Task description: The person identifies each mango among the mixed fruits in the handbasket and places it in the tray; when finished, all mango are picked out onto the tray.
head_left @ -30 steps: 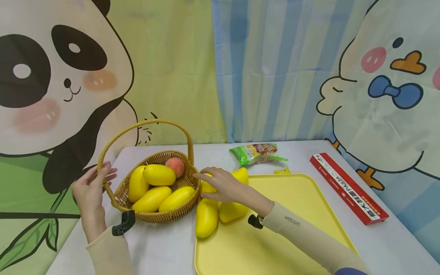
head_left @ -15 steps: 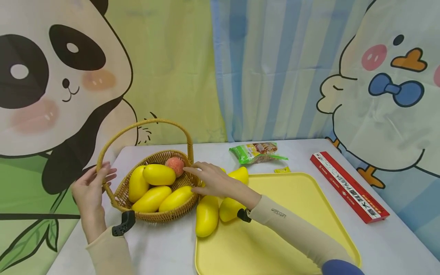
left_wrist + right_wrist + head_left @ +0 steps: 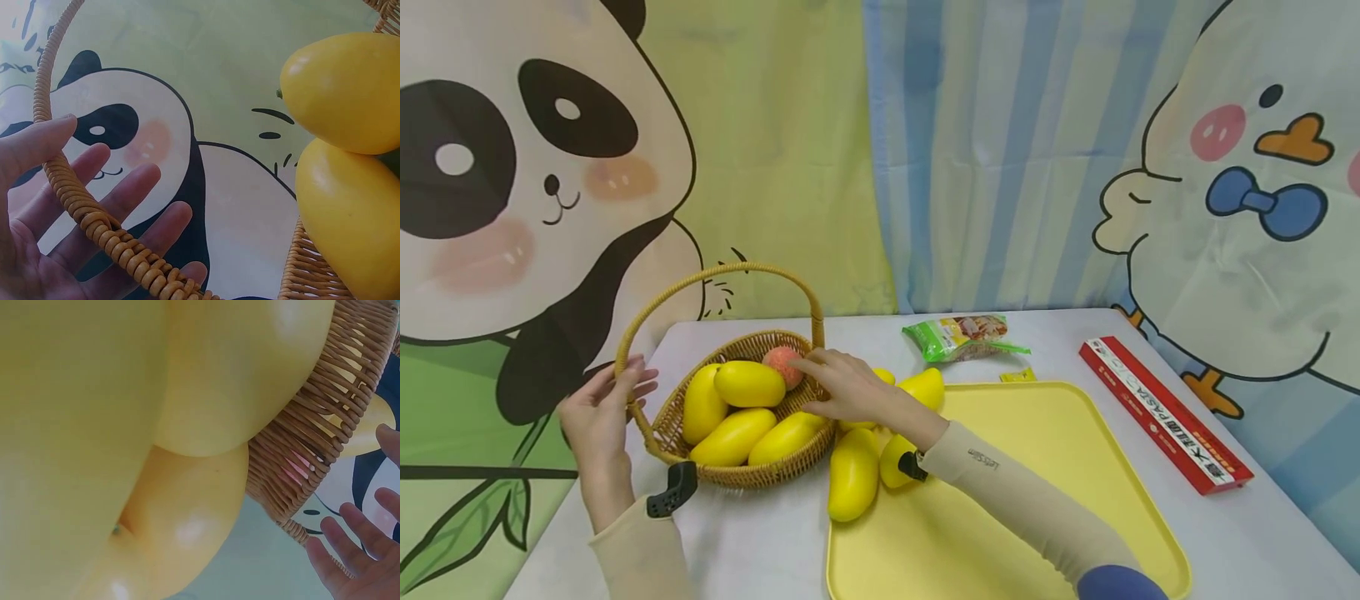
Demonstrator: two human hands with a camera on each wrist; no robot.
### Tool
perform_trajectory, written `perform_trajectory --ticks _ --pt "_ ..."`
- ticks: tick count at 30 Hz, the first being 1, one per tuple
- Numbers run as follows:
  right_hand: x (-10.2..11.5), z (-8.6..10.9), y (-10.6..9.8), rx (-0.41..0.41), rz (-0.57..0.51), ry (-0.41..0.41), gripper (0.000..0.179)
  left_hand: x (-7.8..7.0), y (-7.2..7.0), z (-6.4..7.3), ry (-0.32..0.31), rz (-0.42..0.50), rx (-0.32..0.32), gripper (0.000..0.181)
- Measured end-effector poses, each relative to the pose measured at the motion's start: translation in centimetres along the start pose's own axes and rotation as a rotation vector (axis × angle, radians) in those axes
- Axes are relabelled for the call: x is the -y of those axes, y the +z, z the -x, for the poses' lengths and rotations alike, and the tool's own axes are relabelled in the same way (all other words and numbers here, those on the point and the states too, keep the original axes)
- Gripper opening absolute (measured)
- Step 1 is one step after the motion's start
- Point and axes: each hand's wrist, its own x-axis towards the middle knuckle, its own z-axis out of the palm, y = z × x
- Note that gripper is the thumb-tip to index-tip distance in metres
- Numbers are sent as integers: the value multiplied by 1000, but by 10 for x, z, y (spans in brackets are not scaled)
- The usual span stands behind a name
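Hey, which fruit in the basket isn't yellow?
The peach: round and pinkish red, at the back right of the basket, right by the right hand. The four mangoes there are yellow and longer.

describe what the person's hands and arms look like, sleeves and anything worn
The left hand and right hand are bare, with beige sleeves behind them. The right sleeve carries small dark lettering, with blue fabric farther up. A small black fitting sits near each hand. No cables show.
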Motion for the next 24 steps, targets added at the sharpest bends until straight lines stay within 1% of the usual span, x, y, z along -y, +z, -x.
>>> perform_trajectory --ticks 7,14,18,24 --pt "3 -8 3 4 -10 8 64 0 0 0 -1 -4 1 35" --pt "8 -17 4 36 -7 39 63 2 -1 0 -7 -5 4 36" --pt "10 -22 5 46 -6 35 64 2 -1 0 -7 -9 1 37" --pt "11 -28 7 39 4 34 65 1 -1 -1 -3 -5 2 36"
